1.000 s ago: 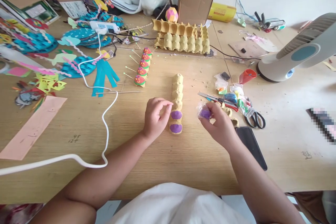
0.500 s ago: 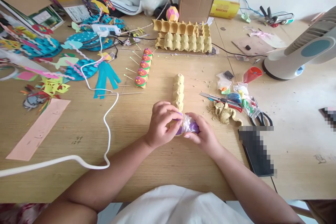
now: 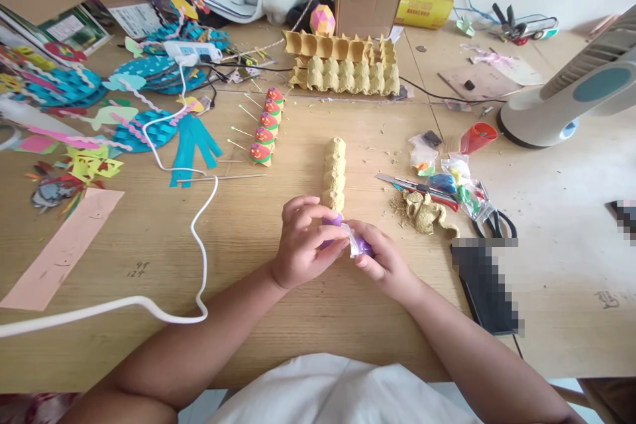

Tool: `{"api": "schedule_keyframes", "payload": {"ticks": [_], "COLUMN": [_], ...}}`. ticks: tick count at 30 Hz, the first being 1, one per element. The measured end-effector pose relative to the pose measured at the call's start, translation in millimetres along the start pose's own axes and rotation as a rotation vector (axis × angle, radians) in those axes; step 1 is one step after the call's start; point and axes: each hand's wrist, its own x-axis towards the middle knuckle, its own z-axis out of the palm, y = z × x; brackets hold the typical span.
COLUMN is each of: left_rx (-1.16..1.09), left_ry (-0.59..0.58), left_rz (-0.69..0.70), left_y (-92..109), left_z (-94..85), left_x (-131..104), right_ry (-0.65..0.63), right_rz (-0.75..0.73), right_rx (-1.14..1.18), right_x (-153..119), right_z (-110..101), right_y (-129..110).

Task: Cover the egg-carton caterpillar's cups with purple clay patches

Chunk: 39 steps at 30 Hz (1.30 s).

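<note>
A strip of egg-carton cups (image 3: 335, 169) runs away from me in the middle of the table, its near end covered with purple clay (image 3: 332, 219) and partly hidden by my fingers. My right hand (image 3: 390, 262) grips a clear plastic bag (image 3: 364, 248) with purple clay inside. At the bag's open end, the thumb and forefinger of my left hand (image 3: 305, 245) pinch the plastic edge. Farther left stands a painted strip of red and green cups (image 3: 265, 126) with pins sticking out.
A cutter (image 3: 427, 191), clay bags (image 3: 443, 182), torn carton pieces (image 3: 424, 212), scissors (image 3: 497, 224) and a black phone (image 3: 484, 291) lie to the right. A white cable (image 3: 199, 232) crosses the left side. Egg cartons (image 3: 348, 73) sit at the back, a fan (image 3: 556, 99) at the far right.
The view has shifted slightly. My left fingers have moved onto the edge of the bag, and the bag's mouth looks flatter. More purple shows on the near end of the strip.
</note>
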Motion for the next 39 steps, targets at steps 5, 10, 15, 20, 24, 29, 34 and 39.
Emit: {"api": "schedule_keyframes", "payload": {"ticks": [5, 10, 15, 20, 24, 29, 34, 39], "left_rx": [0.039, 0.079, 0.027, 0.042, -0.020, -0.032, -0.049, -0.048], "left_ry": [0.033, 0.035, 0.077, 0.021, 0.076, 0.119, 0.119, 0.118], "left_rz": [0.030, 0.058, 0.090, 0.055, 0.107, 0.140, 0.149, 0.156], "left_y": [-0.2, 0.8, 2.0, 1.1, 1.9, 3.7, 3.6, 4.1], "left_z": [-1.7, -2.8, -3.4, -3.5, -3.2, -3.2, -3.9, -3.6], "left_x": [1.1, 2.9, 3.8, 3.0, 4.4, 7.1, 7.8, 8.2], "right_ry": [-0.012, -0.020, -0.022, -0.027, -0.019, -0.007, -0.006, -0.012], "right_rz": [-0.003, -0.011, 0.005, -0.002, -0.014, -0.063, -0.066, -0.068], "right_rx": [0.018, 0.067, 0.089, 0.119, 0.122, 0.141, 0.168, 0.171], "right_x": [0.1, 0.2, -0.2, -0.5, -1.0, -1.5, -1.7, -1.9], "right_z": [-0.2, 0.2, 0.5, 1.0, 1.7, 2.9, 3.5, 3.7], "right_y": [-1.1, -2.4, -2.3, -1.1, 1.2, 4.2, 3.8, 3.6]}}
